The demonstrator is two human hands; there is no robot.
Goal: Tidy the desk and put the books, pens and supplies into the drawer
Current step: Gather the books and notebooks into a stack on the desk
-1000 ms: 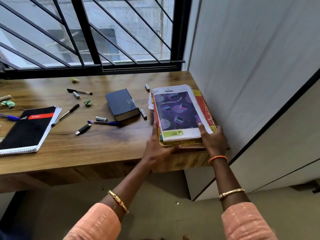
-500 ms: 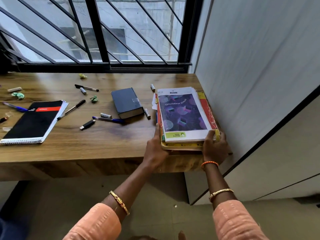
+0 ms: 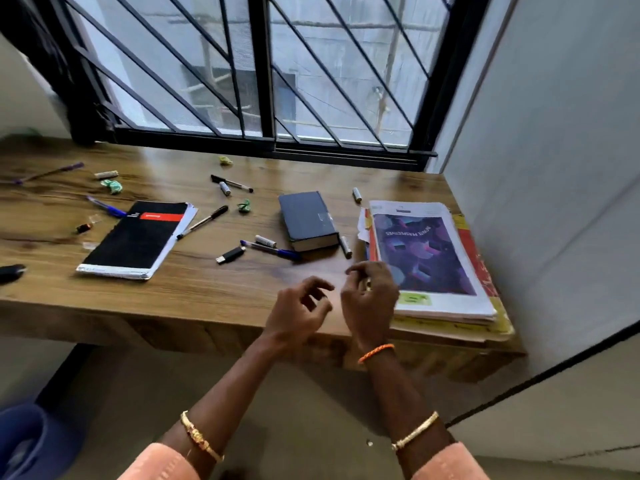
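Note:
A stack of books (image 3: 429,258) with a purple cover on top lies at the desk's right end, against the wall. My left hand (image 3: 299,311) and my right hand (image 3: 369,294) hover side by side over the desk's front edge, just left of the stack, fingers loosely curled and holding nothing. A dark blue book (image 3: 306,220) lies mid-desk, a black spiral notebook (image 3: 138,237) further left. Pens (image 3: 270,249), a black marker (image 3: 204,221), batteries (image 3: 265,241) and a USB stick (image 3: 231,255) are scattered between them.
The wooden desk (image 3: 207,292) runs under a barred window (image 3: 263,71); a white wall (image 3: 554,168) bounds its right end. Green crumpled wrappers (image 3: 111,186) and more pens lie far left. A blue bin (image 3: 24,441) stands on the floor at lower left.
Both hands have let go of the book stack and moved left, away from it. The view has swung left, showing more of the desk.

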